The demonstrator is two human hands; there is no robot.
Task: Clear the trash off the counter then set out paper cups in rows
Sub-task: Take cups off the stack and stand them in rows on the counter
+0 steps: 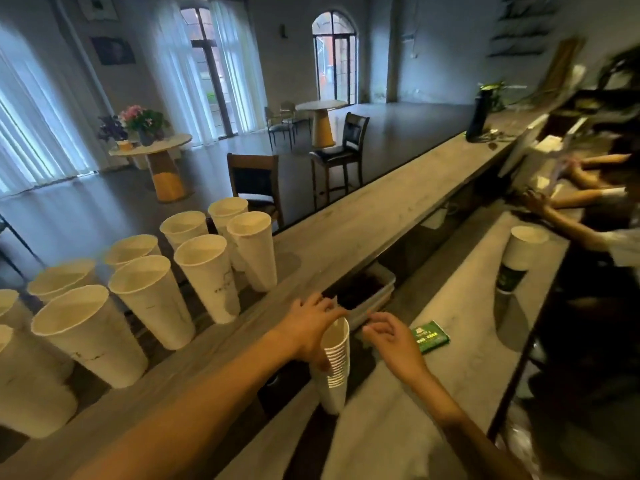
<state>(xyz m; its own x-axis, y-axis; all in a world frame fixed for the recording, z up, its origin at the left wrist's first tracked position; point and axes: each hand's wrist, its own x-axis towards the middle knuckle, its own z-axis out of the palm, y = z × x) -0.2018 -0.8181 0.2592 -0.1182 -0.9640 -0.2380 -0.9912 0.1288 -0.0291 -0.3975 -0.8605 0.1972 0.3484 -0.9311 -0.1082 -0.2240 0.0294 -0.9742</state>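
Several white paper cups (pixel 207 275) stand upright in two rows along the raised counter (pixel 363 230) at the left. My left hand (pixel 308 327) grips a nested stack of paper cups (pixel 334 368) near its top, held over the gap between the raised counter and the lower counter (pixel 460 299). My right hand (pixel 391 337) hovers just to the right of the stack's rim with its fingers curled and apart, holding nothing.
A green packet (pixel 429 336) lies on the lower counter by my right hand. Another cup stack (pixel 519 258) stands farther right. A white bin (pixel 367 292) sits under the raised counter. Another person's arms (pixel 575 202) work at the far right. A black bottle (pixel 479 116) stands far along the counter.
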